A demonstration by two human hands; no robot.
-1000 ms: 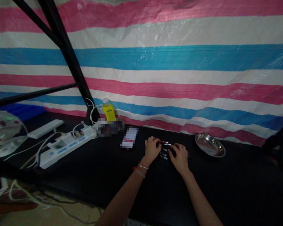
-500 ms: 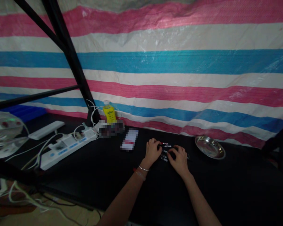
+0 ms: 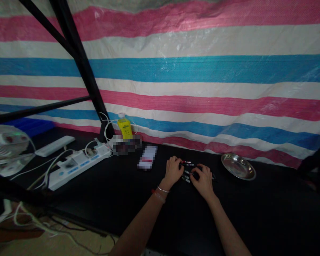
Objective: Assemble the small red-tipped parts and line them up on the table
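Several small pens or slim sticks [image 3: 186, 177] lie side by side on the black table between my two hands. One with a red part [image 3: 186, 162] is at the far side of the group. My left hand [image 3: 174, 170] rests at the left ends, its fingers curled down and close together; what they grip, if anything, is too small to name. From the right, my right hand [image 3: 203, 177] bends thumb and forefinger round towards each other over a thin dark piece, which I cannot make out.
A shiny metal dish [image 3: 238, 167] stands at the right. Left of my hands lie a phone [image 3: 147, 157], a yellow bottle [image 3: 125, 128], a white power strip [image 3: 80, 167] with cables and a fan [image 3: 8, 142]. Striped sheeting [image 3: 176, 67] hangs behind the table [image 3: 117, 195].
The view has shifted slightly. My right thumb and forefinger have moved a little at the thin pieces; my left hand has hardly moved.
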